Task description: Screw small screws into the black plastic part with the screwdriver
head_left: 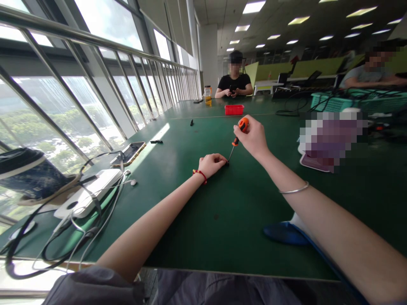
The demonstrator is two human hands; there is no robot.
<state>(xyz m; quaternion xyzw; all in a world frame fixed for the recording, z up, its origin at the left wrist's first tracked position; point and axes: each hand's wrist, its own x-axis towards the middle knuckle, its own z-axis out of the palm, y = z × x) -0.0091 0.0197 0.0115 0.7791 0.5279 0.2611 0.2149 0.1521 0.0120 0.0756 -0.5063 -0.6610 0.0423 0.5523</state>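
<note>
My right hand (254, 135) is wrapped round the orange and black handle of a screwdriver (235, 141), which slants down to the left. The screwdriver's tip meets a small black part (227, 163) on the green tabletop. Fingers of my left hand (212, 164) pinch that part from the left side, and they cover some of it, so its exact kind does not show. Farther off on the table lie two other small black pieces, one (191, 123) near the middle and another (156, 142) by the strip of sunlight.
A red tray (234, 110) stands ahead, with a jar (207, 96) to its left. Along the left edge are a phone (129, 153), a white power bank-like box (92, 192), cables and a dark cup (32, 173). Teal baskets (333, 103) sit right. A person (234, 80) sits opposite.
</note>
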